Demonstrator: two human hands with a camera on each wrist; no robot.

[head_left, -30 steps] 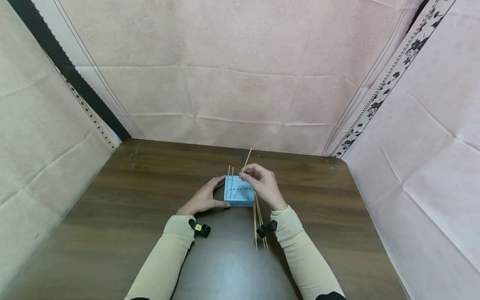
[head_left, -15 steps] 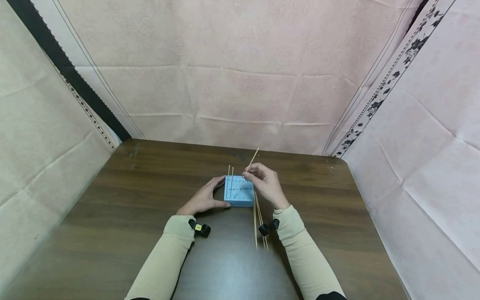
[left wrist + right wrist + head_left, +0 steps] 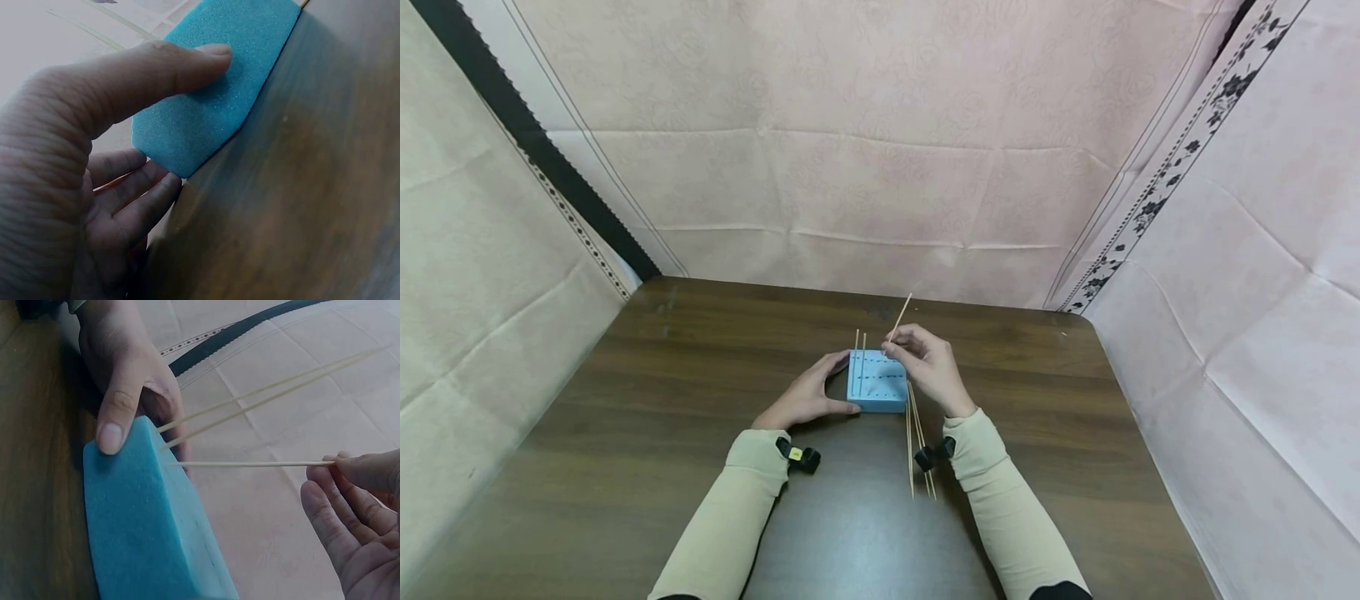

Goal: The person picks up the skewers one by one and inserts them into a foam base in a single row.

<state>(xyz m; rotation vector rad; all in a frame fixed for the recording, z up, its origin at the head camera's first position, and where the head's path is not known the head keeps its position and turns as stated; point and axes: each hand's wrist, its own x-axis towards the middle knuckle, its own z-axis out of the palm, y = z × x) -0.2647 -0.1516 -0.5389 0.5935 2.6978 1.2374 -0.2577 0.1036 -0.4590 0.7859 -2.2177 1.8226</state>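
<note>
A light blue foam block (image 3: 877,382) with rows of dark marks on its top sits on the table. My left hand (image 3: 808,395) grips its left side, thumb on the near face and fingers around the back. Two thin bamboo skewers (image 3: 269,403) stand in the block near its left edge. Between thumb and fingertips, my right hand (image 3: 927,367) pinches another bamboo skewer (image 3: 250,464) above the block. This one leans up and to the right in the head view. In the right wrist view, its lower tip is right at the block's top face, near the two standing skewers.
Several loose skewers (image 3: 911,450) lie on the brown wooden table (image 3: 737,333) at the block's right, partly under the right wrist camera (image 3: 934,455). Pale patterned cloth (image 3: 865,183) hangs around the table's back and sides.
My right hand and its skewer shifted a little to the right, then slightly back left, with the skewer tilting more. My left hand and the block have stayed in place.
</note>
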